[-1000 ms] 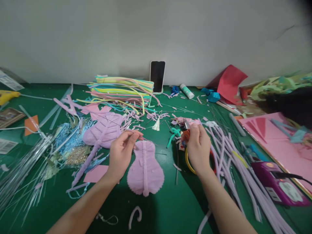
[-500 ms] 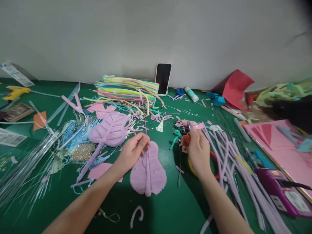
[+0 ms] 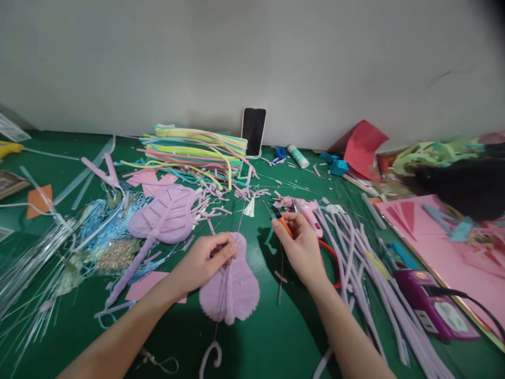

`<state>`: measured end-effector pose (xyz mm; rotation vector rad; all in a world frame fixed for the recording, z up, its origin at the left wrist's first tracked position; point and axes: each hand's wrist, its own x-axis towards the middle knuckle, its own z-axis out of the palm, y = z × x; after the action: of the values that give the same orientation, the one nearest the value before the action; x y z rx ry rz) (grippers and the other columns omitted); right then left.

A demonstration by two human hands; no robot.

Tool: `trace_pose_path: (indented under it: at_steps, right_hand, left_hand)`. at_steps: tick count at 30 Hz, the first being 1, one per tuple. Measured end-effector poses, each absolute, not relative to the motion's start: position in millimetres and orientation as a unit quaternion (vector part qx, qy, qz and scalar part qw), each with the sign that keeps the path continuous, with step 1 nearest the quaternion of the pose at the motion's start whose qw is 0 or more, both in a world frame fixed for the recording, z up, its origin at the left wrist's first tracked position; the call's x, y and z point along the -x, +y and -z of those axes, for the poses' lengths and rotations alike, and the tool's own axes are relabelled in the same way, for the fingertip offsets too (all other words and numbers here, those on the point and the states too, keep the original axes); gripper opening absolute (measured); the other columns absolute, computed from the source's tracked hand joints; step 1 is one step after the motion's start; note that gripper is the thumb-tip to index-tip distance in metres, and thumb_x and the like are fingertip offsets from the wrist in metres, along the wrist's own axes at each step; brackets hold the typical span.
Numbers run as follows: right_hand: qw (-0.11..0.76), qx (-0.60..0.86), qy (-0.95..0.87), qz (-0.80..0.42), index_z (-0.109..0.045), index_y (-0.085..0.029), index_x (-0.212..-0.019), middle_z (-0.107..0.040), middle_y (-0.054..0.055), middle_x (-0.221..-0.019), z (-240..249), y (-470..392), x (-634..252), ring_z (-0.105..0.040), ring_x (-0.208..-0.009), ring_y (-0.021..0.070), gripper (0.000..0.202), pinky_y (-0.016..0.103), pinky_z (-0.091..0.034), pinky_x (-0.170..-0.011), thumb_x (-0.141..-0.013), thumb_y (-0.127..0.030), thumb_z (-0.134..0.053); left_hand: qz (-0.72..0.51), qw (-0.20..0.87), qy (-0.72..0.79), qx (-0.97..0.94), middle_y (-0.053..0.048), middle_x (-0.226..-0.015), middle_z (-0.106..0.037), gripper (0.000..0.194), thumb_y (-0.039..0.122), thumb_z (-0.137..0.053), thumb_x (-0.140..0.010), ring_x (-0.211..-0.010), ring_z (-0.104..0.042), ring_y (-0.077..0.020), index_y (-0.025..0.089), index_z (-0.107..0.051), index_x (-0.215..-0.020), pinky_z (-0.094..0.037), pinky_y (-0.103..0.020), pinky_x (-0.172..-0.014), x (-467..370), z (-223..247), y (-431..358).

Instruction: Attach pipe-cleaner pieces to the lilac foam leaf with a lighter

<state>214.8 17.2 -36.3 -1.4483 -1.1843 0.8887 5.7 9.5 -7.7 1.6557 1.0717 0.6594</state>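
Lilac fuzzy panel (image 3: pixel 244 287) lies on the green table (image 3: pixel 272 337), directly below the left hand's (image 3: pixel 207 263) fingers, which cover part of its upper left side. It has 2 rounded lobes with a waist between them, the lobe farther from the fingers being the broader. Fine crosswise ribs fill the surface, 1 raised spine runs lengthwise down the middle, and the bottom rim is scalloped.

The left thumb and forefinger are pressed together, pinching a thin dark wire (image 3: pixel 216 331). It slants across the panel, reaching beyond the fingertips at its upper end and toward a curled lilac strip (image 3: pixel 204 360) at its lower end; whether wire and strip touch, I cannot tell. The right hand (image 3: pixel 302 247) has its thumb and fingers closed around a small orange-and-black tool (image 3: pixel 285 226), well apart from the panel.

Between the 2 hands a band of bare green borders the panel's right edge, broken by 1 small lilac scrap (image 3: pixel 280 276) below the right fingertips. More open surface spreads below the panel. Left of the left fingers, space is tight: a leaf-shaped lilac piece (image 3: pixel 169 210) sits near, and pink paper (image 3: pixel 148 284) lies by the wrist. A pink glue gun (image 3: pixel 310 210) is just beyond the right fingers, and lilac stems (image 3: pixel 379 273) crowd their right side.
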Motion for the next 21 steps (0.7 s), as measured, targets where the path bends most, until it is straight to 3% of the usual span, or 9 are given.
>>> trace_pose_path:
  at_steps: [3, 9, 14, 21]
  right_hand:
    - [0.495, 0.593, -0.529, -0.352, -0.056, -0.02, -0.092, -0.063, 0.001, -0.079, 36.5, 16.7, -216.8, -0.057, -0.068, 0.0137, 0.028, 0.026, -0.045, -0.06, -0.082, -0.046, -0.059]
    - [0.456, 0.615, -0.551, -0.333, -0.053, -0.022, -0.086, -0.055, -0.003, -0.062, 34.7, 15.9, -218.0, -0.045, -0.048, 0.0114, 0.03, 0.025, -0.034, -0.047, -0.09, -0.05, -0.045]
    - [0.449, 0.631, -0.522, -0.358, -0.06, -0.019, -0.073, -0.046, -0.001, -0.059, 32.9, 13.4, -215.8, -0.043, -0.053, 0.0132, 0.048, 0.027, -0.03, -0.049, -0.091, -0.057, -0.035]
    - [0.433, 0.612, -0.508, -0.423, -0.055, -0.02, -0.067, -0.045, 0.0, -0.062, 38.4, 16.8, -218.9, -0.038, -0.055, 0.013, 0.046, 0.026, -0.027, -0.047, -0.089, -0.054, -0.032]
  left_hand:
    - [-0.27, 0.509, 0.439, -0.689, 0.001, -0.064, -0.055, 0.03, 0.037, -0.046, -0.091, -0.061, -0.052, -0.0135, 0.019, -0.055, -0.068, -0.039, -0.023, -0.056, -5.3, 8.4, 9.8]
    - [-0.277, 0.521, 0.433, -0.681, 0.002, -0.065, -0.057, 0.026, 0.034, -0.05, -0.09, -0.059, -0.053, -0.0117, 0.019, -0.057, -0.07, -0.039, -0.022, -0.055, -6.9, 9.7, 11.6]
    - [-0.259, 0.539, 0.432, -0.675, 0.003, -0.065, -0.056, 0.029, 0.04, -0.053, -0.088, -0.06, -0.054, -0.0108, 0.017, -0.056, -0.07, -0.041, -0.021, -0.058, -5.6, 13.7, 13.0]
    - [-0.24, 0.519, 0.437, -0.694, 0.004, -0.065, -0.053, 0.033, 0.044, -0.052, -0.089, -0.06, -0.051, -0.0101, 0.017, -0.055, -0.071, -0.038, -0.022, -0.057, -3.6, 16.9, 13.1]
